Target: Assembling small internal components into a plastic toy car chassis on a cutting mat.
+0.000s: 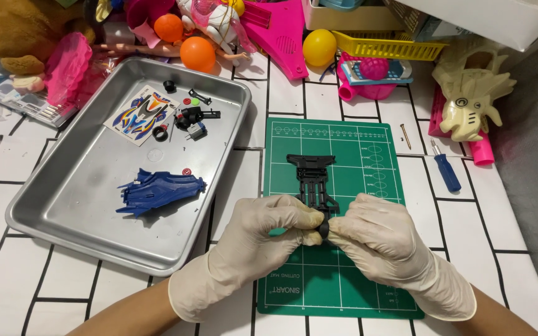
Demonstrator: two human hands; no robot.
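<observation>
Both my hands wear pale latex gloves and meet over a green cutting mat [356, 143]. My left hand [253, 246] and my right hand [384, 239] pinch the near end of a black toy car chassis [314, 177], where a small black wheel [323, 231] shows between the fingertips. The chassis lies lengthwise on the mat, pointing away from me. In the metal tray [63, 205] to the left lie a blue car body shell [160, 191], a sticker sheet [141, 115] and several small black parts [191, 118].
A blue-handled screwdriver [446, 167] and a small screw [405, 135] lie right of the mat. Toys crowd the far edge: orange balls [197, 53], a yellow ball [319, 46], pink plastic pieces [284, 34], a cream toy gun [471, 87], a plush toy [14, 31].
</observation>
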